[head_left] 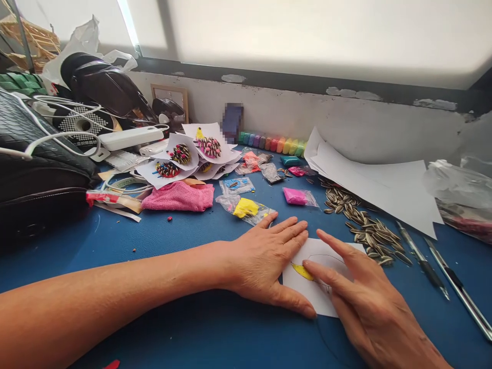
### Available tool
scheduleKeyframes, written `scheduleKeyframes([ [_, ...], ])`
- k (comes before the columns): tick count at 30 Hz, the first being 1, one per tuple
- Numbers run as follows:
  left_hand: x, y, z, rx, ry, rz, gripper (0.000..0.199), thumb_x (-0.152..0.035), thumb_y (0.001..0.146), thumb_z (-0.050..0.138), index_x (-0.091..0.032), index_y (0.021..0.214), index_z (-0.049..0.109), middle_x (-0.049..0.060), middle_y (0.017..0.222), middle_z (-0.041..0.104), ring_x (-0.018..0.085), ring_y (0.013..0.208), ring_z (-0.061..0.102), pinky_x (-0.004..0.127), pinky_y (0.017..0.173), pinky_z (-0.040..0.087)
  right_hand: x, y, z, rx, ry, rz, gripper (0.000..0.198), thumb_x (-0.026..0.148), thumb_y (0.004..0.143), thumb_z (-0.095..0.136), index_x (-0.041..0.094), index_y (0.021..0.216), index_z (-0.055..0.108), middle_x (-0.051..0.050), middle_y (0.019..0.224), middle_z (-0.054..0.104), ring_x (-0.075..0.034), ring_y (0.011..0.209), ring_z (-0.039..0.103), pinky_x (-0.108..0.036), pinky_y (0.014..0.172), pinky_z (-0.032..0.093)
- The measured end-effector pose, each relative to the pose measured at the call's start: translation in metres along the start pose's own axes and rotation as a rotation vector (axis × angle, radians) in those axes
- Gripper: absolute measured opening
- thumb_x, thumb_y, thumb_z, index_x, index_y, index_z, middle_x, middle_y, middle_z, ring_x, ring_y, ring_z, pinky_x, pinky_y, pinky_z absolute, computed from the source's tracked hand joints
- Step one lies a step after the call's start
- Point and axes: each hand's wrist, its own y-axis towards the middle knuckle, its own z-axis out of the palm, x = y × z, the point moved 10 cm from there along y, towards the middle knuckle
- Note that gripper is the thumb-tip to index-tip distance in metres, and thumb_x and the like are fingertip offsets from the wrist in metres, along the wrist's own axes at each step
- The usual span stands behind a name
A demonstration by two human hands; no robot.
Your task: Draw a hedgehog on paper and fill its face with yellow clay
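Note:
A small white paper [295,289] with a thin drawn outline lies on the blue table top. Flattened yellow clay [302,271] covers the left end of that outline. My left hand [265,261] rests flat with fingers spread, its thumb on the paper's lower left edge. Over the right part of the sheet is my right hand [357,292], fingers apart, one fingertip pressing on the yellow clay. It hides part of the drawing. Beyond my left fingertips lies an opened bag of yellow clay [246,208].
Sunflower seeds [371,230] are heaped right of the paper, near a pen [425,264] and a craft knife [461,289]. Finished seed pictures [209,146], a pink cloth [179,196] and a pink clay packet [298,197] lie behind. White sheets [369,171] lean at the back right.

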Motion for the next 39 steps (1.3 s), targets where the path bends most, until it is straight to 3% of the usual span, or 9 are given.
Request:
scheduleKeyframes([
  [8,0.0,0.0,0.0,0.0,0.017,0.008,0.099,-0.071,0.086,0.047,-0.006,0.154,0.014,0.014,0.16,0.011,0.026,0.15,0.004,0.049,0.12,-0.006,-0.004,0.0,-0.01,-0.041,0.012,0.061,0.034,0.011,0.089,0.045,0.021,0.109,0.071,-0.013,0.14,0.055,-0.025,0.121,0.058,-0.043,0.095,0.051],
  [18,0.0,0.001,0.001,-0.024,0.042,0.021,0.097,-0.071,0.085,0.048,-0.009,0.154,0.019,0.015,0.16,0.013,0.028,0.15,0.005,0.051,0.12,-0.004,0.007,0.003,-0.007,-0.03,0.026,-0.049,0.026,0.017,0.092,0.051,0.021,0.106,0.073,-0.015,0.136,0.057,-0.026,0.122,0.055,-0.043,0.093,0.051],
  [24,0.0,0.001,0.001,-0.015,0.045,0.018,0.1,-0.072,0.086,0.047,-0.005,0.154,0.016,0.015,0.16,0.013,0.028,0.15,0.005,0.05,0.121,-0.004,-0.004,-0.002,-0.009,-0.047,-0.009,0.058,0.038,0.007,0.089,0.044,0.018,0.116,0.068,-0.016,0.141,0.053,-0.026,0.125,0.053,-0.047,0.097,0.049],
  [31,0.0,0.0,0.001,-0.018,0.051,0.019,0.1,-0.071,0.086,0.048,-0.005,0.154,0.016,0.016,0.16,0.013,0.027,0.15,0.004,0.046,0.121,-0.008,0.001,0.002,-0.005,-0.032,-0.057,0.014,0.034,0.013,0.088,0.049,0.021,0.111,0.073,-0.016,0.133,0.06,-0.028,0.117,0.06,-0.044,0.09,0.054],
  [39,-0.002,0.0,-0.002,-0.045,0.07,0.045,0.098,-0.072,0.085,0.048,-0.007,0.153,0.02,0.017,0.159,0.016,0.029,0.149,0.008,0.049,0.121,-0.004,-0.012,-0.004,-0.005,-0.037,-0.033,0.13,0.041,0.01,0.088,0.044,0.022,0.122,0.066,-0.01,0.138,0.058,-0.024,0.121,0.059,-0.042,0.095,0.054],
])
